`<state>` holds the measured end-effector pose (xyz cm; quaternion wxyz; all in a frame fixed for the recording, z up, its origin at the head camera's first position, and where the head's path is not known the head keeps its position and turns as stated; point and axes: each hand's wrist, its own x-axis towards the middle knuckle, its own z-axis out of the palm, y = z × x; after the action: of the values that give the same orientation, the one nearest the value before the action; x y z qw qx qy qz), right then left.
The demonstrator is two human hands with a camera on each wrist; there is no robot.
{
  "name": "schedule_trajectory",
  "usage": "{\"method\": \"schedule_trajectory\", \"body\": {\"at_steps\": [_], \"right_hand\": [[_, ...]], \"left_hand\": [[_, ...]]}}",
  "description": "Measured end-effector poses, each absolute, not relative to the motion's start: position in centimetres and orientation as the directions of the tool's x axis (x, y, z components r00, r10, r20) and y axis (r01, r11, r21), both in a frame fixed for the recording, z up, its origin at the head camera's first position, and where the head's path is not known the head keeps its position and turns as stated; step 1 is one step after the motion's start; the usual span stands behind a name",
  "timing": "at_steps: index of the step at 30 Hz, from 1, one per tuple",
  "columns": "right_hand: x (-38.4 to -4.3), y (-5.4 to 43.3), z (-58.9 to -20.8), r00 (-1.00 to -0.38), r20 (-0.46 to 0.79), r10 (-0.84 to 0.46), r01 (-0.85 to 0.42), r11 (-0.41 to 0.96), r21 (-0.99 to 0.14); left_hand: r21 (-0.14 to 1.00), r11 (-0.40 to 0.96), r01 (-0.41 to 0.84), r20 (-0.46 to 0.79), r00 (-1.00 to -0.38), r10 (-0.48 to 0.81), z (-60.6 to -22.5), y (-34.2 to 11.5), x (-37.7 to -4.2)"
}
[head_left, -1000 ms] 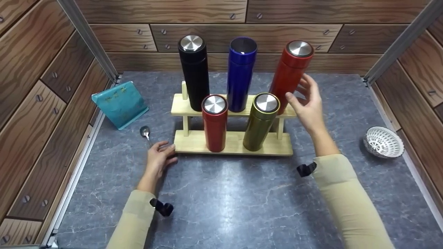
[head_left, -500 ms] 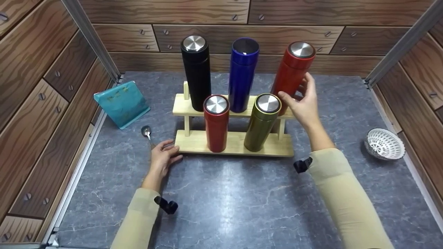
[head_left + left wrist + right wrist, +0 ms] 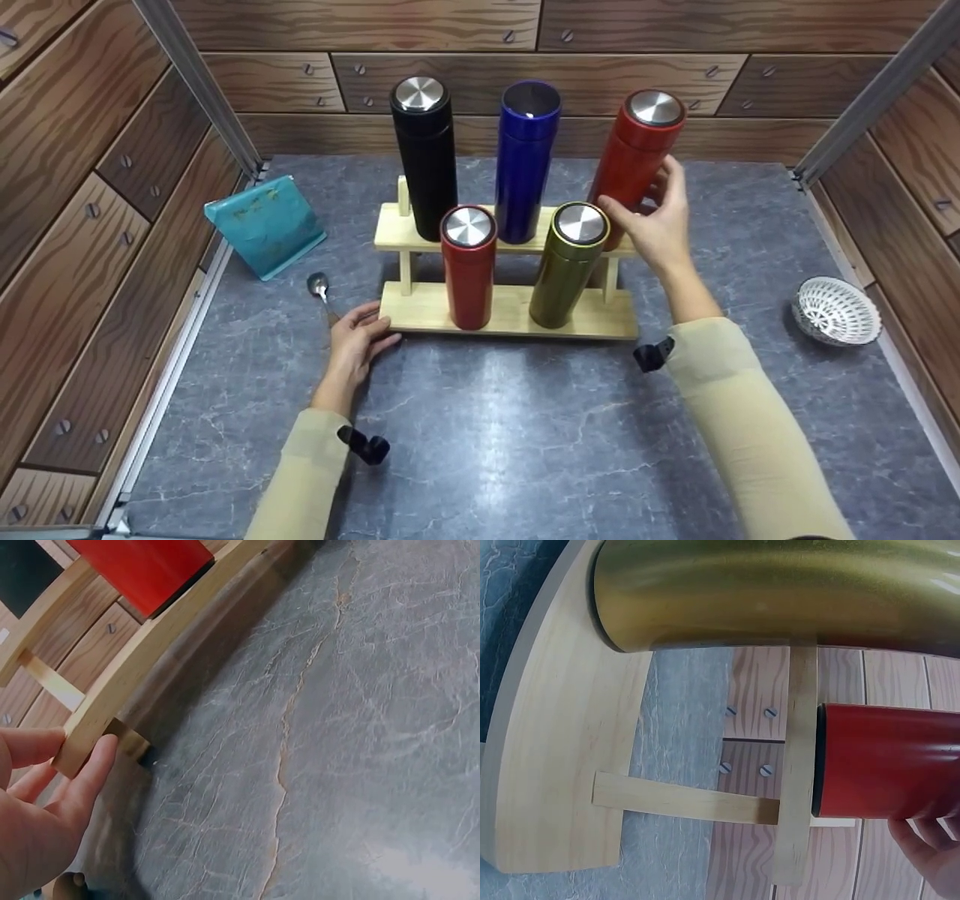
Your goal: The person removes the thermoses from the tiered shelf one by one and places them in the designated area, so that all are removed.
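A two-tier wooden rack [image 3: 514, 306] stands mid-table holding several thermos flasks. My left hand [image 3: 352, 345] grips the left end of its lower shelf, thumb and fingers either side of the board [image 3: 82, 727] in the left wrist view. At the upper shelf's right end, my right hand [image 3: 660, 225] holds the tall red flask [image 3: 636, 154] low on its body. Its base [image 3: 822, 761] sits at the shelf in the right wrist view. Also on the upper shelf are a black flask [image 3: 426, 172] and a blue flask [image 3: 525, 165]. Below stand a shorter red flask [image 3: 469, 285] and an olive-gold flask [image 3: 564, 277].
A teal pouch [image 3: 266, 225] stands at the left. Close beside my left hand lies a metal spoon [image 3: 318, 286]. A white woven basket [image 3: 836, 311] sits at the far right. Wood-patterned walls [image 3: 480, 82] enclose the back and sides.
My right hand has moved inward and its thumb has come round the tall red flask. My left hand has shifted slightly right onto the rack's end. The flasks stay in their places.
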<state>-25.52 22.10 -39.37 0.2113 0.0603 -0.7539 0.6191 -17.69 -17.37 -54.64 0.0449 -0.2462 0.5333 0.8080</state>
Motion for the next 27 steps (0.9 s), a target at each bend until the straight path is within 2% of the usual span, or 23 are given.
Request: {"method": "schedule_trajectory", "body": {"at_steps": [12,27], "right_hand": [[-24.2,22.6,-39.3,-0.899,0.408,0.159,-0.372,0.217,-0.903],[-21.0,22.4,-36.9,-0.878,0.440,0.188,-0.408,0.188,-0.893]], "left_hand": [[0.853,-0.395,-0.342,-0.439,-0.879,-0.185,-54.4,-17.7,-18.3],[0.870,-0.326,-0.370,-0.439,-0.882,-0.173,-54.0,-18.3,-18.9]]}}
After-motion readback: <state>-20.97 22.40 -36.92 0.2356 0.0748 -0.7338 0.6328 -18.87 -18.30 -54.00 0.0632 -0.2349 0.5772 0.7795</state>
